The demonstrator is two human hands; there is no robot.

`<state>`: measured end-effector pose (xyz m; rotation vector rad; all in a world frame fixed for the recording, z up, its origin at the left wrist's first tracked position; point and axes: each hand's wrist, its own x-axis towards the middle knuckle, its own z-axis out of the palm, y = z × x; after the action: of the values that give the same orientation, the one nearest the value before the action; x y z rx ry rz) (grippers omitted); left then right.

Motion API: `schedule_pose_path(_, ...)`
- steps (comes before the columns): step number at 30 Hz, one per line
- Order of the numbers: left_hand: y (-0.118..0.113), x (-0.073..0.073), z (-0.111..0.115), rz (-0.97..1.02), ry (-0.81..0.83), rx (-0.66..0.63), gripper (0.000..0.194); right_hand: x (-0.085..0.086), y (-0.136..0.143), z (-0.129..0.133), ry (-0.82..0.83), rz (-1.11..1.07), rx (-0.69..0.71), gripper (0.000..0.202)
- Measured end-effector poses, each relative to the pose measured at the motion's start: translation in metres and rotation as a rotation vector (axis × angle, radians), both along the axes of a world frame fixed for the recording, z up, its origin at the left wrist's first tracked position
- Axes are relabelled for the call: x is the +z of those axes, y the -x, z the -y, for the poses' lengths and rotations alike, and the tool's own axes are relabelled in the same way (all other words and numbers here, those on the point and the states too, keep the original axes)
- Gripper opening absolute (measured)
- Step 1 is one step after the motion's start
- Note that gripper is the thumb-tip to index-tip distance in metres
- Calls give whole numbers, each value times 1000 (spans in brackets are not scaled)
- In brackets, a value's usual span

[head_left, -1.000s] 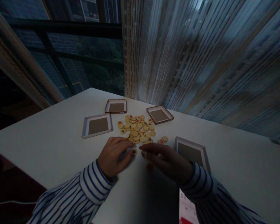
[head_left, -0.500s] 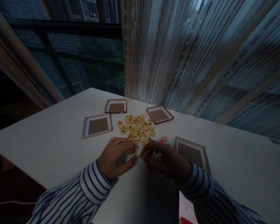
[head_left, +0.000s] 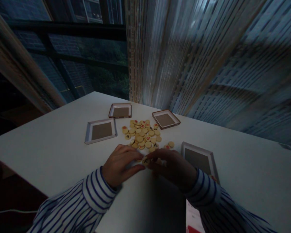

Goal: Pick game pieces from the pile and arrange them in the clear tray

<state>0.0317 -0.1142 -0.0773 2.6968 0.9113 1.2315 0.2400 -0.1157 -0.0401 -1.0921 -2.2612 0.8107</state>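
Note:
Between my two hands, a round wooden Chinese chess piece with a dark character faces up. My right hand pinches it from the right with thumb and forefinger. From the other side, the thumb and fingertips of my left hand close on the piece's left edge. A sliver of another pale piece shows under the left fingertips, mostly hidden. Just beyond my hands lies a loose heap of Chinese chess pieces, some face up with red or black characters, others blank side up.
Shallow box trays stand around the heap: a grey-white one at left, a brown-rimmed one behind, another brown-rimmed one at back right, and a grey one by my right wrist. A white and red item lies under my right forearm.
My right hand has brought its piece slightly left. My left thumb and fingers have moved right, up against that piece, and the piece once visible between them is now mostly covered.

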Motion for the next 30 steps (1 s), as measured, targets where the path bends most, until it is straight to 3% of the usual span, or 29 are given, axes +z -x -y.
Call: schedule_pose_path(30, -5, 5, 2, 23, 53, -58, 15, 0, 0, -2, -86, 83, 64, 10)
